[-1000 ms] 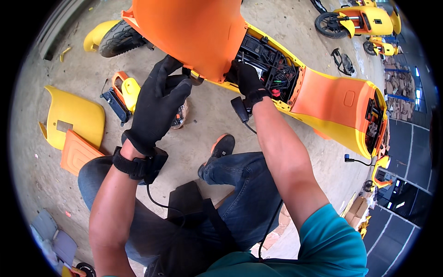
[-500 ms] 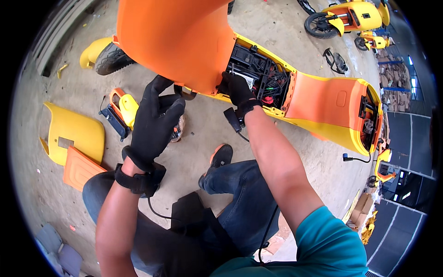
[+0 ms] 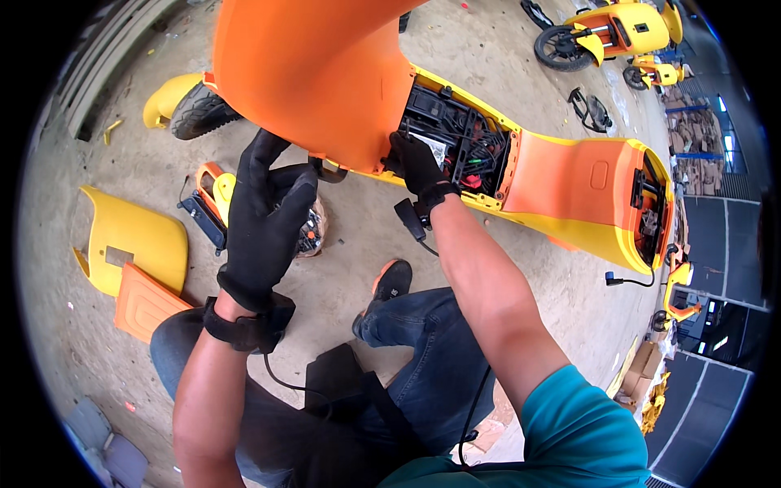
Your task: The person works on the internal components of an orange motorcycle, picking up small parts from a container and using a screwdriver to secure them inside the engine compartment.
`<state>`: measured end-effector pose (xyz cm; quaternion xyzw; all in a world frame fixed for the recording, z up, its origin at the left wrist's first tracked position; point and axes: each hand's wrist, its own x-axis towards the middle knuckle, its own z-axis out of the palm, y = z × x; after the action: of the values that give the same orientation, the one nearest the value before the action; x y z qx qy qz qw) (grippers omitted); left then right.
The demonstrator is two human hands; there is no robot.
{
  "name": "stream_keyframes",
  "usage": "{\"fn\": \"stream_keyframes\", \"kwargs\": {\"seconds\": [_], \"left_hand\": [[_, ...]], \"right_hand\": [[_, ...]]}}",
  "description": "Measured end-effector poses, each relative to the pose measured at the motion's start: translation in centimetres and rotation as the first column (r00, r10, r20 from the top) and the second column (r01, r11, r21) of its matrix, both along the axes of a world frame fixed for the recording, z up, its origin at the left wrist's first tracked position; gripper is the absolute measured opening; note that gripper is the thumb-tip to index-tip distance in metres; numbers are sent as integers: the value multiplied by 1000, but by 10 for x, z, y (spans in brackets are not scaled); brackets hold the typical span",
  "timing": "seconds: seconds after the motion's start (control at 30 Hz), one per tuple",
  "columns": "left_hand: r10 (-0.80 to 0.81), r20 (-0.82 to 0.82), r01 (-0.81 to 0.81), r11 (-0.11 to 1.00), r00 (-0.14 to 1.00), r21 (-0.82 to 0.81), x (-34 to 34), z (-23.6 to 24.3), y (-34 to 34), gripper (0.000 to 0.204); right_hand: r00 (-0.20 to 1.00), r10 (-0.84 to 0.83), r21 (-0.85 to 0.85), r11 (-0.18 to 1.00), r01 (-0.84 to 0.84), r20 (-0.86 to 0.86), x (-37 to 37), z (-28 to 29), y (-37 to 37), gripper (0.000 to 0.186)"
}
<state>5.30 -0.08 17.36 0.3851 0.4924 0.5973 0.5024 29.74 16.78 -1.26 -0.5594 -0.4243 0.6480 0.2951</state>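
The big orange panel (image 3: 317, 73) is up on the yellow scooter (image 3: 573, 218), right in front of me. My right hand (image 3: 416, 165) is at its low corner with bent fingers; I can't tell if it has hold of anything. My left hand (image 3: 262, 228) is half open near the panel's edge, thumb and fingers apart; I can't tell if a fingertip touches.

By my right hand is a white sticker (image 3: 438, 149), its print too small to read. It is in the scooter's open box (image 3: 486, 200), with black wires (image 3: 488, 150) and a red plug (image 3: 471, 180). Near my left hand, a bag (image 3: 324, 224) on the floor has little parts in it.

A second ago my right hand hid more of the sticker, and my left hid more of the bag.

Farther off, a yellow panel (image 3: 150, 240) lies on the floor to my left, with cardboard boxes (image 3: 643, 362) far right.
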Motion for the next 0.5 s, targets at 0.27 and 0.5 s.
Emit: {"fn": "stream_keyframes", "kwargs": {"seconds": [0.27,0.5], "left_hand": [[-20,-35,19,999,999,-39,-1,-2,-3,65],[-38,-42,35,997,998,-62,5,-7,-4,66]], "right_hand": [[1000,5,-39,999,-6,-7,-2,-3,3,27],[963,185,386,889,-249,195,32,-49,17,24]]}}
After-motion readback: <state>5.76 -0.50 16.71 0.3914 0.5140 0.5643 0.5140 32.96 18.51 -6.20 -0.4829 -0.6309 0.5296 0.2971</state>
